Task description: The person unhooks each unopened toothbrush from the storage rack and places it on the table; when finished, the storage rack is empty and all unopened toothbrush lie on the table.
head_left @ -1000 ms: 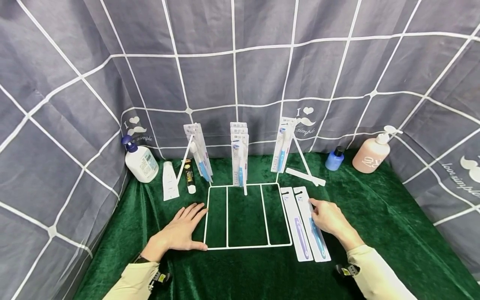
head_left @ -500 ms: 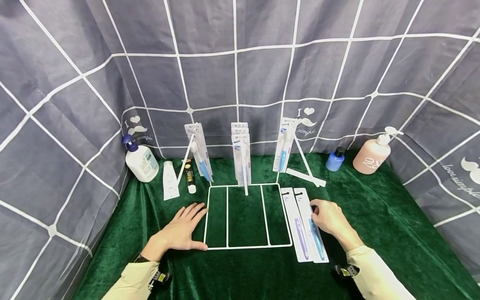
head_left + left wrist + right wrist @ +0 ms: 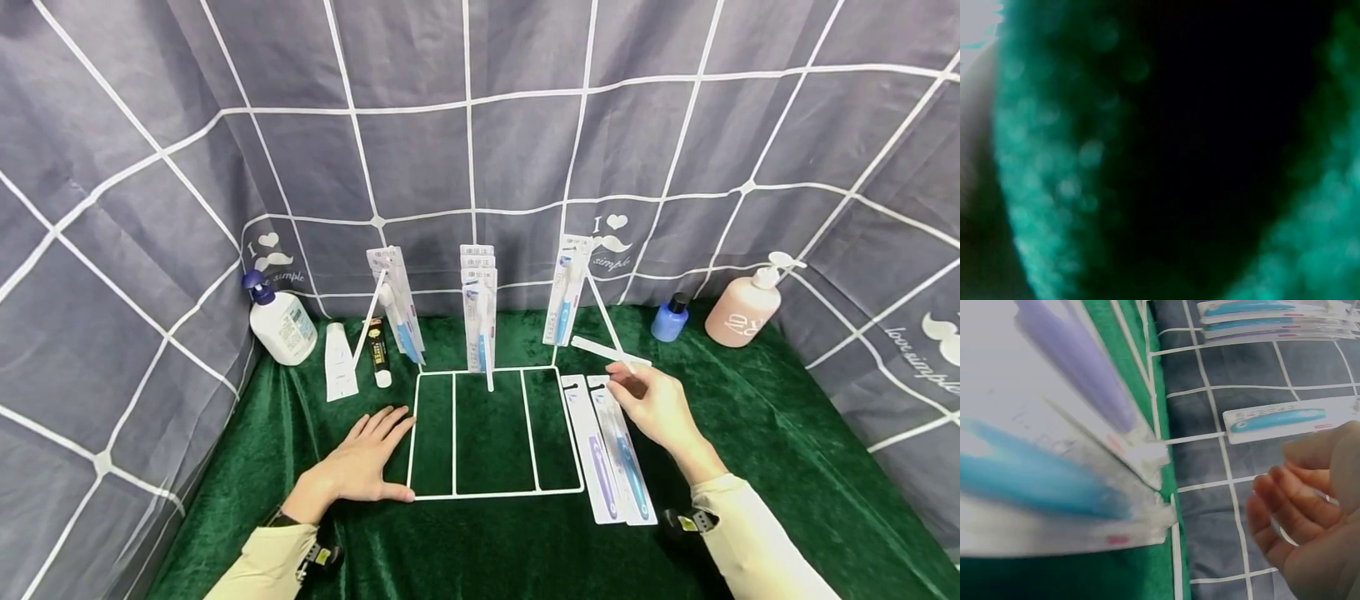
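Note:
My left hand (image 3: 363,458) lies flat with fingers spread on the green cloth, its fingertips and thumb at the left side of a white wire rack (image 3: 498,495). The left wrist view holds only dark, blurred green cloth. To the rack's right, two packaged toothbrushes lie side by side: a purple one (image 3: 597,454) and a blue one (image 3: 628,454). My right hand (image 3: 660,408) is above the upper end of the blue toothbrush pack, thumb and forefinger apart and the other fingers loosely curled. Nothing shows between these fingers in the right wrist view.
Packaged toothbrushes hang at the back in a left group (image 3: 408,329), a middle group (image 3: 480,312) and a right one (image 3: 564,292). A white tube (image 3: 341,362), a black tube (image 3: 380,354) and a white pump bottle (image 3: 283,327) stand left; a blue bottle (image 3: 669,319) and pink pump bottle (image 3: 742,308) right.
My right hand has moved off the blue toothbrush pack's side, toward the back, and its thumb and forefinger have parted. The blue pack has shifted slightly left, against the purple one. My left hand stays put.

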Demonstrator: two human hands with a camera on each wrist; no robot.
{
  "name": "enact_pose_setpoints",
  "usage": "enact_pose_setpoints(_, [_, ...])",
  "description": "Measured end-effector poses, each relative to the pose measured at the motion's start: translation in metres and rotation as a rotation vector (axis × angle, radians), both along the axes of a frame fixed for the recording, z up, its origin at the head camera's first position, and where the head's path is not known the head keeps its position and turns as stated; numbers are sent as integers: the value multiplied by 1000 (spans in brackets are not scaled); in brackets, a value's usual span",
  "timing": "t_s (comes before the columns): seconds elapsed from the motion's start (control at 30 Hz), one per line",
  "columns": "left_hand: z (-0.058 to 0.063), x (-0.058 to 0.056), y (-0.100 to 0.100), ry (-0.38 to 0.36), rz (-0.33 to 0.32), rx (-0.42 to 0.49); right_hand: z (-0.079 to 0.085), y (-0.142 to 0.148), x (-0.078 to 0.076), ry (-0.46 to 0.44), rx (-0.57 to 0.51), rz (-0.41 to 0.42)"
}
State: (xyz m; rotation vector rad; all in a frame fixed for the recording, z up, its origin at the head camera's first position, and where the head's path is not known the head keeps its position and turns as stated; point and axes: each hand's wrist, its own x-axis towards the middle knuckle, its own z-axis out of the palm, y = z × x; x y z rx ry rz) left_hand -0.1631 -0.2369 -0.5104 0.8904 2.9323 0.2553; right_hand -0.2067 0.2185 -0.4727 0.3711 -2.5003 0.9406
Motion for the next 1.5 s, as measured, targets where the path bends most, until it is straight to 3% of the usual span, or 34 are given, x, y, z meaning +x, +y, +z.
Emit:
enact_pose_setpoints(0.3, [1, -1, 2, -25, 9, -24, 21, -12, -20, 97, -241, 88])
enact_pose_setpoints(0.47, [2, 0, 0, -10, 7, -20, 46, -27, -31, 123, -399, 207])
enact_pose_setpoints(0.63, [2, 0, -1, -5, 3, -15, 66, -37, -46, 102, -474, 234])
enact_pose_setpoints(0.87, [0, -2, -2, 22, -1, -33, 62, -39, -77, 7, -647, 313])
enact_pose_setpoints(1.03, [2, -1, -3, 32, -5, -31, 68, -47, -79, -13, -724, 389])
enact_pose_setpoints(1.27, [3, 0, -4, 32, -4, -28, 74, -57, -77, -41, -704, 344])
enact_pose_setpoints(1.5, [1, -1, -2, 31, -5, -27, 61, -56, -88, -1, -722, 279])
